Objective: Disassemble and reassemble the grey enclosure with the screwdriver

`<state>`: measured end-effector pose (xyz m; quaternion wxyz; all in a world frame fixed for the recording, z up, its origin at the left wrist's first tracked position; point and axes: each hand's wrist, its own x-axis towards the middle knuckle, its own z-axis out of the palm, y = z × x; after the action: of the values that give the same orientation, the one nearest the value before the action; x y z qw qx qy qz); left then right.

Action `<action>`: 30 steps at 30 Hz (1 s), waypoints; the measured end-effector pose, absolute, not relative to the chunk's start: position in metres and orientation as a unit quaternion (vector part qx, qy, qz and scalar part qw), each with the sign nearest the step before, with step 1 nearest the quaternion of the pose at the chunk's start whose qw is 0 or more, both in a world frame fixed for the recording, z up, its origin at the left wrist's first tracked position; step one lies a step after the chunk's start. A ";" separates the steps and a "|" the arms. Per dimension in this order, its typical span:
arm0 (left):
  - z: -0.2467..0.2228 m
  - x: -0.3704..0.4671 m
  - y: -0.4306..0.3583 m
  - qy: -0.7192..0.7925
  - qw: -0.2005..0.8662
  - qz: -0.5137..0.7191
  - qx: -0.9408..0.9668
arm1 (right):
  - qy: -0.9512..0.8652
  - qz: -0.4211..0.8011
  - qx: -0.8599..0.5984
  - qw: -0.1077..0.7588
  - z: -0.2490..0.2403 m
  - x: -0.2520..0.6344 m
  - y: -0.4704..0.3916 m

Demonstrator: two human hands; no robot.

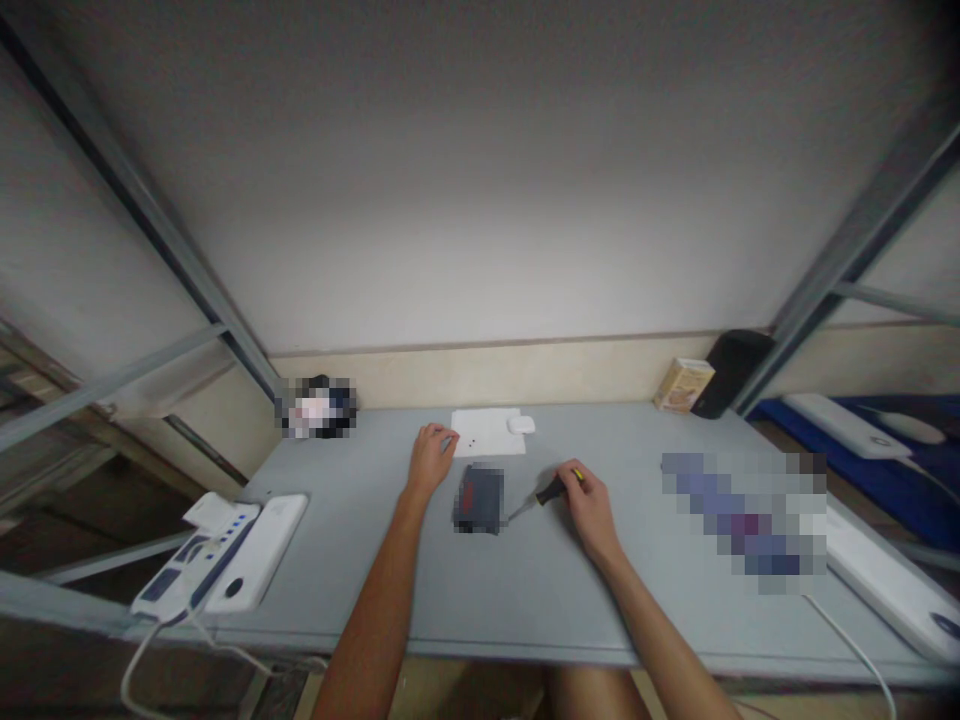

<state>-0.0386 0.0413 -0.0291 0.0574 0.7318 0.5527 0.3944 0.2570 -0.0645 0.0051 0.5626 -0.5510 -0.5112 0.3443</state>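
My right hand [589,500] grips a screwdriver [547,493] with a black and yellow handle; its metal shaft points left toward a small dark device [478,497] lying flat on the grey table [480,590]. My left hand [430,455] rests on the table just left of the device, fingertips touching the corner of a white sheet of paper [487,430]. Two tiny dark specks, perhaps screws, lie on the paper. The device is pixelated, so its details are hidden.
A small white case [520,424] sits on the paper's far right. White power strips [225,550] lie at the front left and along the right edge [885,580]. A yellow box [682,385] and black cylinder [731,372] stand back right. Metal frame bars flank the table.
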 end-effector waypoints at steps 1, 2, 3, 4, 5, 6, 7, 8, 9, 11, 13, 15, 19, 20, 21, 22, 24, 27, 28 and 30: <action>-0.028 -0.038 0.041 0.549 0.058 0.401 0.731 | -0.513 0.345 -0.548 0.563 0.006 0.257 -0.065; -0.027 -0.038 0.041 0.546 0.059 0.409 0.729 | -0.515 0.347 -0.546 0.563 0.006 0.256 -0.064; -0.025 -0.037 0.040 0.542 0.060 0.418 0.727 | -0.516 0.348 -0.545 0.562 0.007 0.256 -0.064; -0.023 -0.035 0.040 0.536 0.062 0.426 0.726 | -0.516 0.349 -0.546 0.561 0.006 0.256 -0.064; -0.020 -0.033 0.038 0.529 0.065 0.434 0.726 | -0.515 0.349 -0.548 0.560 0.006 0.255 -0.064; -0.017 -0.030 0.037 0.520 0.069 0.440 0.729 | -0.513 0.347 -0.551 0.559 0.005 0.256 -0.064; -0.014 -0.027 0.034 0.509 0.076 0.445 0.732 | -0.511 0.344 -0.554 0.560 0.004 0.256 -0.064; -0.010 -0.022 0.032 0.497 0.085 0.447 0.739 | -0.508 0.341 -0.557 0.562 0.002 0.256 -0.063; -0.007 -0.018 0.029 0.484 0.095 0.446 0.746 | -0.504 0.338 -0.559 0.565 0.001 0.257 -0.062; -0.001 -0.006 0.022 0.460 0.119 0.437 0.764 | -0.498 0.334 -0.561 0.571 -0.001 0.258 -0.061; 0.004 0.004 0.016 0.438 0.141 0.422 0.781 | -0.497 0.336 -0.560 0.572 -0.002 0.259 -0.061; 0.007 0.013 0.011 0.422 0.161 0.406 0.795 | -0.503 0.343 -0.558 0.564 -0.002 0.259 -0.061; 0.009 0.019 0.006 0.418 0.185 0.383 0.803 | -0.519 0.348 -0.553 0.552 0.001 0.257 -0.063; 0.009 0.018 0.006 0.420 0.189 0.380 0.802 | -0.518 0.345 -0.553 0.554 0.003 0.256 -0.063; 0.008 0.017 0.006 0.423 0.192 0.377 0.802 | -0.516 0.341 -0.553 0.558 0.004 0.256 -0.063; 0.008 0.017 0.007 0.425 0.195 0.374 0.801 | -0.512 0.337 -0.555 0.563 0.005 0.256 -0.063; 0.007 0.016 0.007 0.428 0.201 0.368 0.800 | -0.504 0.330 -0.560 0.569 0.005 0.256 -0.063; 0.006 0.016 0.008 0.432 0.208 0.365 0.798 | -0.504 0.332 -0.563 0.565 0.004 0.257 -0.063; 0.006 0.016 0.008 0.432 0.209 0.365 0.798 | -0.506 0.335 -0.563 0.561 0.003 0.257 -0.063; 0.006 0.017 0.008 0.432 0.213 0.366 0.797 | -0.508 0.337 -0.563 0.558 0.002 0.257 -0.063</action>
<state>0.0169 0.0080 0.0059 0.2127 0.7966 0.4318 0.3657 0.2571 -0.0626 0.0021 0.5578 -0.5631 -0.5082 0.3370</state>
